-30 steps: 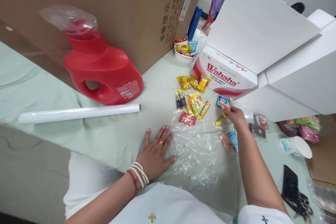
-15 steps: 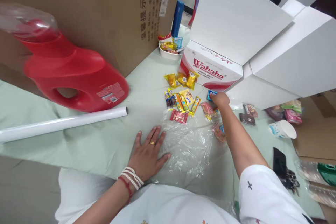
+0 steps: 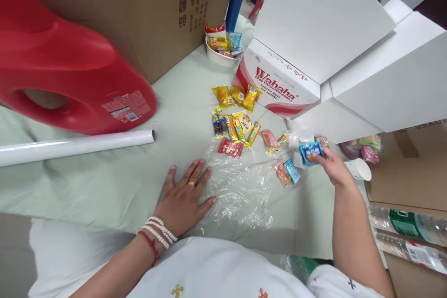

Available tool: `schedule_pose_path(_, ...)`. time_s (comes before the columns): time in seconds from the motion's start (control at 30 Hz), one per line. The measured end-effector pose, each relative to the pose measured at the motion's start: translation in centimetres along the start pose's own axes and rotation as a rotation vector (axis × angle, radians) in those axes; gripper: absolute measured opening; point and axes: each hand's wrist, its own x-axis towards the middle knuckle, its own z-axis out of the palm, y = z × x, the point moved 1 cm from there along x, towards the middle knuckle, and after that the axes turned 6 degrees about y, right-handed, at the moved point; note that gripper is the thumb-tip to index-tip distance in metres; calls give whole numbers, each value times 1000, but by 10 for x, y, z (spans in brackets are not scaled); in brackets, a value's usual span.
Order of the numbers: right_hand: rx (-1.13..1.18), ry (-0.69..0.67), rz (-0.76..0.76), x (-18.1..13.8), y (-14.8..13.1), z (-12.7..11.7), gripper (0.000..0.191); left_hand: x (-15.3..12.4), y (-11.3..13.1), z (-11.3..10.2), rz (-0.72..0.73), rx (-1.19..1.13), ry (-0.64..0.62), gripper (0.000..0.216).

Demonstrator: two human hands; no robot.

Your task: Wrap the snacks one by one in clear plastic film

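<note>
My left hand (image 3: 185, 198) lies flat with fingers spread on the pale green cloth, at the left edge of a crumpled clear plastic sheet or bag (image 3: 240, 186). Between the thumb and fingers of my right hand (image 3: 333, 165) is a blue snack packet (image 3: 310, 152), raised over the right side of the table. Below and left of it, a smaller blue packet (image 3: 292, 171) rests against a pinkish one (image 3: 281, 173). Beyond the plastic lie a red packet (image 3: 230, 147), several slim yellow-and-orange sticks (image 3: 254, 134), a cream packet (image 3: 243, 121) and yellow packets (image 3: 223, 96).
A large red jug (image 3: 115, 88) and a white tube (image 3: 87, 144) occupy the left. Behind stand a cardboard box (image 3: 153, 18), a bowl of snacks (image 3: 223, 59) and a white Wahaha box (image 3: 275, 86). To the right are a paper cup (image 3: 359, 169) and plastic bottles (image 3: 405, 223).
My right hand has moved right and nearer to me from beside the Wahaha box, carrying the blue packet. My left hand stays flat on the cloth. The view has shifted slightly.
</note>
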Motion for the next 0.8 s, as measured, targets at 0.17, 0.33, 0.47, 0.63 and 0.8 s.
schedule_pose_path(0.17,-55,-132,108,-56,39,26,38,0,1,3,18,24,-5,71)
schedule_pose_path(0.33,-160,42,104,-63,43,64,28,1,1,4,42,62,-8,70)
schedule_pose_path(0.47,-148,139,90,-76,40,71,32,2,1,3,44,72,-2,69)
schedule_pose_path(0.63,-117,220,4,-99,35,74,65,1,4,1,32,67,-21,70)
schedule_pose_path(0.8,-224,223,-170,-108,39,63,52,0,7,-2,-17,82,-94,75)
